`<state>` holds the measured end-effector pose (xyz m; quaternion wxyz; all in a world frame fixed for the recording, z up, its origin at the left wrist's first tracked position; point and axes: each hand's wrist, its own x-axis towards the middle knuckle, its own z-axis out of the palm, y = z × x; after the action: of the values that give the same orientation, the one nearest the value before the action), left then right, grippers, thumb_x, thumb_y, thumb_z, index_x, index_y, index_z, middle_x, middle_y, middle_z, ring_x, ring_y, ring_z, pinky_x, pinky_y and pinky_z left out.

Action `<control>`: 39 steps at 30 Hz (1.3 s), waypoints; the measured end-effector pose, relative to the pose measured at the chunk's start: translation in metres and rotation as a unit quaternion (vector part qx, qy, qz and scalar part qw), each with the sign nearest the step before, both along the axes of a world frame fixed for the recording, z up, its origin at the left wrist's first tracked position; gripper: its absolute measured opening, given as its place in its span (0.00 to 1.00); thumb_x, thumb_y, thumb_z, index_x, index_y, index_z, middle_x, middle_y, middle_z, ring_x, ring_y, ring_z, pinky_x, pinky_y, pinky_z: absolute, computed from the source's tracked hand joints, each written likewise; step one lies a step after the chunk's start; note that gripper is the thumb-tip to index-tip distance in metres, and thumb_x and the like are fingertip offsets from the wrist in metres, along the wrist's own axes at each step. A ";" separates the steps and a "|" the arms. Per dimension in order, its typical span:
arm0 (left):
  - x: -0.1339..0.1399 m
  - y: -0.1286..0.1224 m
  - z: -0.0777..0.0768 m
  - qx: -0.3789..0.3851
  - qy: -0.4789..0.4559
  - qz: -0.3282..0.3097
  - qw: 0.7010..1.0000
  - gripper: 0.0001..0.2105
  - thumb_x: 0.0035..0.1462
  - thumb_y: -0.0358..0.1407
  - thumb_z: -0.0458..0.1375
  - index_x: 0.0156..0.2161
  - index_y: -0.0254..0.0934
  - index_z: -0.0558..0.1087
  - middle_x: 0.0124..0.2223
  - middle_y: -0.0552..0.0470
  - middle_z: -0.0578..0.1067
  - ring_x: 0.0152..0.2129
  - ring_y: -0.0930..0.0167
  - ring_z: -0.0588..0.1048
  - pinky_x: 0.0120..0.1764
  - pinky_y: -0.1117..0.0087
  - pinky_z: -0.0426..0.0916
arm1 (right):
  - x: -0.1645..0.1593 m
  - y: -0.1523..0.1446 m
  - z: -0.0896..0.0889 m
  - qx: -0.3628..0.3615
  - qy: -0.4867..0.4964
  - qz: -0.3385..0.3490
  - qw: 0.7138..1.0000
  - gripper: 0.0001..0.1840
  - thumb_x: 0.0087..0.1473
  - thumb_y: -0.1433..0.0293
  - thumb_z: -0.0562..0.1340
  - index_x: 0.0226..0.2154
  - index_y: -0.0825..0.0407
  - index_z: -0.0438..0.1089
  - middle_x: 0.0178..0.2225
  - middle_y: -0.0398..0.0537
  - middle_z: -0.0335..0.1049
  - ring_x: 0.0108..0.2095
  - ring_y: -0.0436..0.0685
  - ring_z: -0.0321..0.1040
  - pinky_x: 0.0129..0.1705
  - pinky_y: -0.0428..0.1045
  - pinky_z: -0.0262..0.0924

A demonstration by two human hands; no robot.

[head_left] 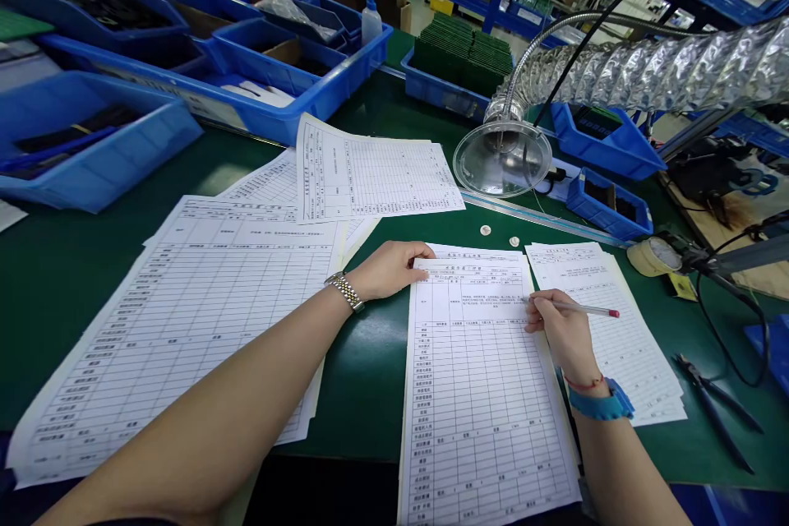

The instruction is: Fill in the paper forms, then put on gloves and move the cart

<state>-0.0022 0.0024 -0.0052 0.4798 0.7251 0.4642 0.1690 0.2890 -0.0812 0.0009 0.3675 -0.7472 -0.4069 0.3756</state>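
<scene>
The right hand (562, 330) grips a red-ended pen (585, 309), its fingers closed round the barrel over the right edge of the printed form (477, 403) on the desk (361, 370). The left hand (394, 269), loosely curled, touches the form's upper left edge; whether it pinches the paper I cannot tell. The pen's tip is indistinct, the small print illegible.

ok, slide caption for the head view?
Head view: right hand holding a pen over a printed form, left hand at the form's upper left corner, blue bins beyond.
</scene>
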 end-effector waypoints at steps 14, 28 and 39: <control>0.001 0.001 -0.004 0.023 0.003 0.007 1.000 0.10 0.50 0.37 0.56 0.39 0.38 0.72 0.32 0.53 0.74 0.25 0.72 0.69 0.26 0.72 0.59 | -0.064 -0.003 0.018 -0.013 0.032 0.203 0.978 0.11 0.51 0.64 0.57 0.33 0.53 0.70 0.28 0.47 0.70 0.26 0.52 0.64 0.24 0.46 0.59; 0.000 0.001 -0.003 0.026 -0.006 0.004 1.000 0.09 0.51 0.36 0.56 0.38 0.38 0.72 0.34 0.52 0.74 0.26 0.72 0.69 0.27 0.72 0.60 | -0.064 0.004 0.015 -0.024 -0.028 0.198 0.979 0.08 0.48 0.66 0.57 0.28 0.51 0.70 0.29 0.45 0.71 0.25 0.51 0.64 0.25 0.46 0.57; 0.000 0.001 -0.003 0.014 -0.010 0.002 1.000 0.10 0.51 0.37 0.56 0.39 0.38 0.72 0.34 0.52 0.74 0.27 0.72 0.70 0.28 0.72 0.61 | -0.046 0.002 0.011 -0.029 0.019 0.142 0.989 0.10 0.48 0.65 0.57 0.30 0.54 0.69 0.26 0.46 0.69 0.22 0.50 0.64 0.23 0.46 0.62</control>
<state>-0.0020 0.0032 -0.0084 0.4740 0.7292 0.4583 0.1835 0.2426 -0.0789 0.0117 0.2963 -0.6848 -0.4912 0.4494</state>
